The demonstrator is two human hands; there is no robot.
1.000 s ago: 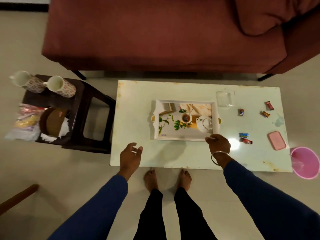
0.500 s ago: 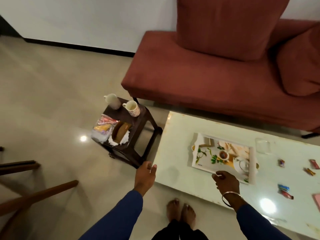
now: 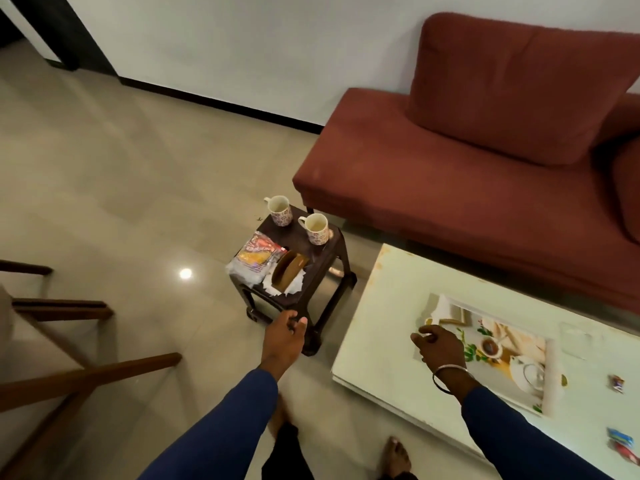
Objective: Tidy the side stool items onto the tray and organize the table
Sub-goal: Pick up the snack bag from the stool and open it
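The dark brown side stool (image 3: 323, 271) stands left of the white table (image 3: 379, 327). On it are two floral mugs (image 3: 280, 211) (image 3: 317, 228), a clear snack packet (image 3: 254, 259) and a brown holder (image 3: 289, 270) lying on white tissue (image 3: 285, 289). The printed white tray (image 3: 450, 304) lies on the table. My left hand (image 3: 285, 337) is at the stool's near corner, fingers loosely apart, holding nothing. My right hand (image 3: 438, 344) hovers over the tray's near left corner, fingers spread and empty.
A maroon sofa (image 3: 450, 202) runs behind the stool and table. Wooden chair legs (image 3: 69, 341) stick in from the left. Wrapped candies (image 3: 616, 382) (image 3: 621, 441) and a blurred glass tumbler (image 3: 581, 341) sit on the table's right part. My bare feet are below.
My view has swung left toward the stool. My left hand has reached out to the stool's near corner. My right hand has shifted from the tray's right edge to its left corner.
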